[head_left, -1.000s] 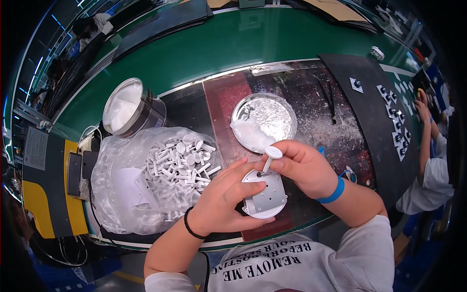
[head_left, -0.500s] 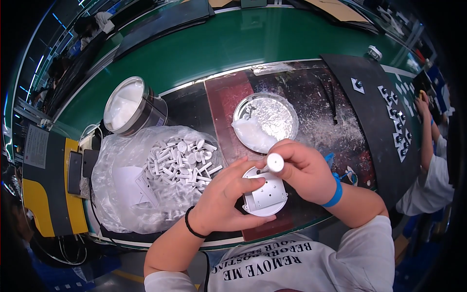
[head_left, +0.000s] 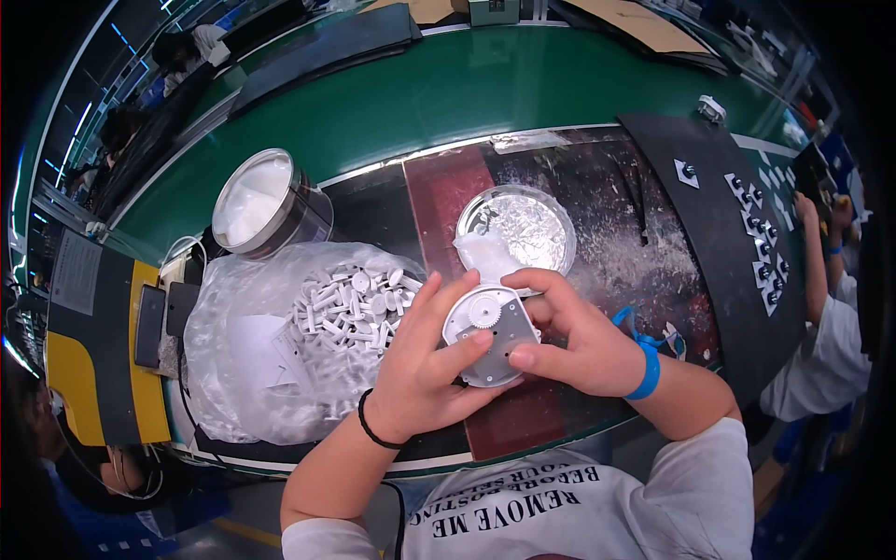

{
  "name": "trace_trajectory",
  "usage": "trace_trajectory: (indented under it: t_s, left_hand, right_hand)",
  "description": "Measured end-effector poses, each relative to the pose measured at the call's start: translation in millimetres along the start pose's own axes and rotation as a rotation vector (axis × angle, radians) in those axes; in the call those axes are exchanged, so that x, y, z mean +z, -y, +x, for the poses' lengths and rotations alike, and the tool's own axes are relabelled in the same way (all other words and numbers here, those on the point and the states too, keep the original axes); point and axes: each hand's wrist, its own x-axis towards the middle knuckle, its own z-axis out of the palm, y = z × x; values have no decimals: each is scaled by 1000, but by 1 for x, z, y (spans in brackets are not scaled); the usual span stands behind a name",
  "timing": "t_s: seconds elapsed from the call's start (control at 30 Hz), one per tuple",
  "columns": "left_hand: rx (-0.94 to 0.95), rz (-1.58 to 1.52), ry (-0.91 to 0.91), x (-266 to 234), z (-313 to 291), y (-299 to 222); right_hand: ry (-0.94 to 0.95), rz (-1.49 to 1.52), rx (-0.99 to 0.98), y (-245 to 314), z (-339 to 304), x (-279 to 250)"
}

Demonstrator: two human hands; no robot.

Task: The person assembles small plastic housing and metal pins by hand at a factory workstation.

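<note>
A round white plastic housing with a grey metal plate (head_left: pixel 504 343) is held between my two hands. My left hand (head_left: pixel 425 364) wraps round its left side, thumb lying on the plate. My right hand (head_left: pixel 581 338) grips its right edge, thumb pressed on the plate and fingers behind the rim. A white toothed gear (head_left: pixel 484 311) sits flat at the upper part of the housing. Just beyond my hands is a round foil-like tray (head_left: pixel 546 224) with a whitish, translucent lump (head_left: pixel 485 252) at its near left. The housing's underside is hidden.
At the left a clear plastic bag (head_left: pixel 224 355) holds several white stemmed gears (head_left: pixel 359 303). Behind it a tin (head_left: pixel 299 219) contains white grease-like stuff. Small white parts with black pieces (head_left: pixel 761 243) lie on a black mat (head_left: pixel 672 196) at the right, near another person's arm (head_left: pixel 815 266).
The stemmed gear my right fingers held upright over the housing now lies seated in it. My right hand has let go of the gear and taken the housing's right edge.
</note>
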Motion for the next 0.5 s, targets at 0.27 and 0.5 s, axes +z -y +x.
trace_trajectory:
  t_s: [0.27,0.5]
  left_hand:
    - [61,-83,-54,6,-4,11]
    - [-12,27,-129,1,1,13]
  right_hand:
    - [3,254,3,1,-1,4]
    - [-403,38,-300,16,51,-52]
